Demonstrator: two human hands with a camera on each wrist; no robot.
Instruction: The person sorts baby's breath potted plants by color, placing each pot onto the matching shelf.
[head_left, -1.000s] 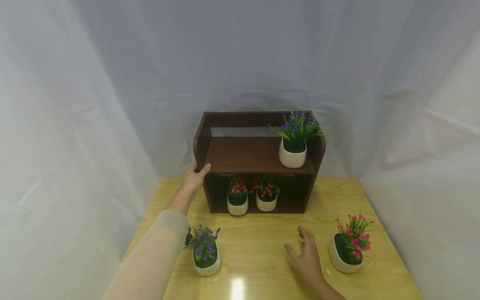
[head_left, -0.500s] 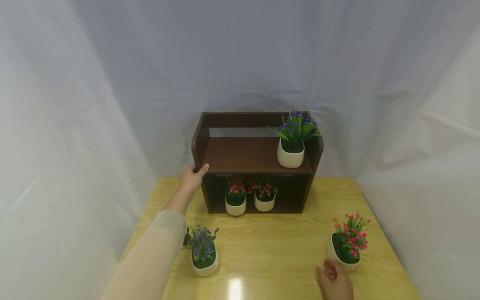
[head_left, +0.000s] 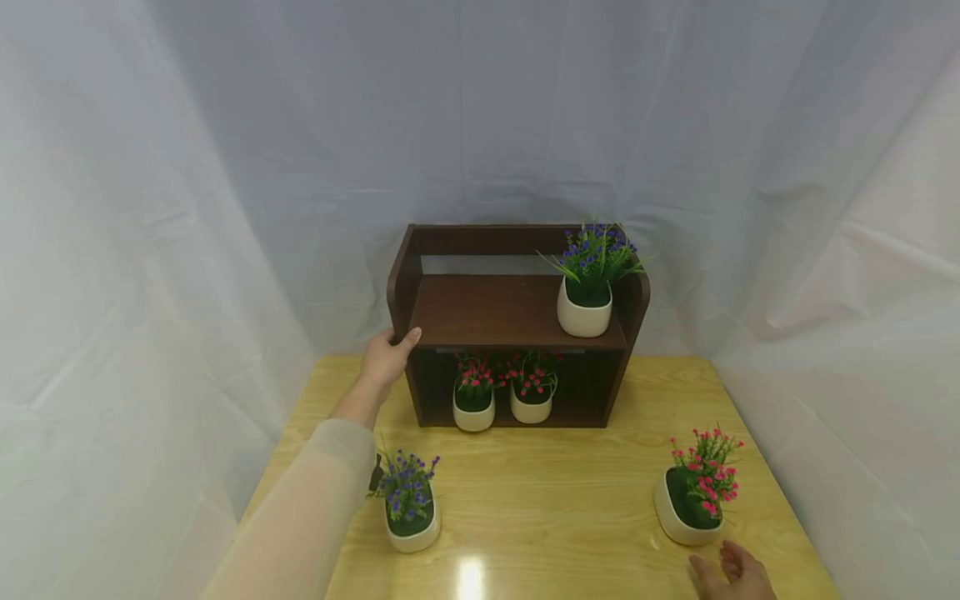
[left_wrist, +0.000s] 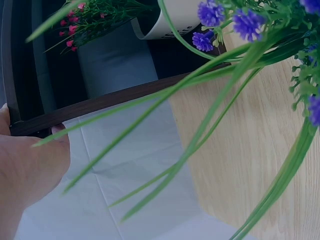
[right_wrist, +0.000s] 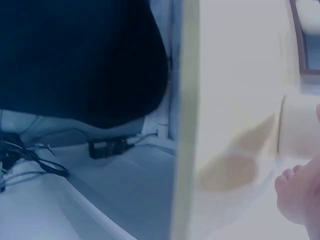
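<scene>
Right hand (head_left: 735, 577) shifted rightward, near pink-flowered pot (head_left: 678, 523), thumb and fingers apart, left hand (head_left: 386, 362) gripping shelf (head_left: 483, 310)

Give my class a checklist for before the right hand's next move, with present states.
1. Left hand gripping dark brown wooden two-level shelf: ok.
2. White rounded pot of pink flowers upright, right side of yellow wooden table: ok.
3. Right hand holding that pot: not ok.
4. Upper level has room left of white rounded pot of purple flowers: ok.
5. Shelf fixed down: cannot tell.
</scene>
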